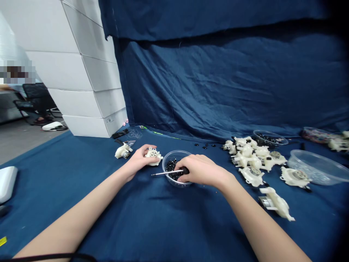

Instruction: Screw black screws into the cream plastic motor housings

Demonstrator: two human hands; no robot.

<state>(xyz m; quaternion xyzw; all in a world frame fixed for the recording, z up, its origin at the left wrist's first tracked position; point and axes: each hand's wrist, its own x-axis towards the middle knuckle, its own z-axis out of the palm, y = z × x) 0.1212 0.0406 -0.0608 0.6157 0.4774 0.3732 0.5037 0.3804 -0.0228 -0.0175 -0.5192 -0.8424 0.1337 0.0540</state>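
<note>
On the blue-clothed table (114, 225), I have the left hand (139, 160) cupping a white plastic housing (154, 156) steady, the right hand (199, 170) curled round a screwdriver (166, 173) over a clear bowl (174, 182) of black screws (171, 166).

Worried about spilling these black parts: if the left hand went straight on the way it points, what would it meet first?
Past the white plastic part it holds, the left hand would probably meet the rim of the clear bowl first, though depth is unclear.
</note>
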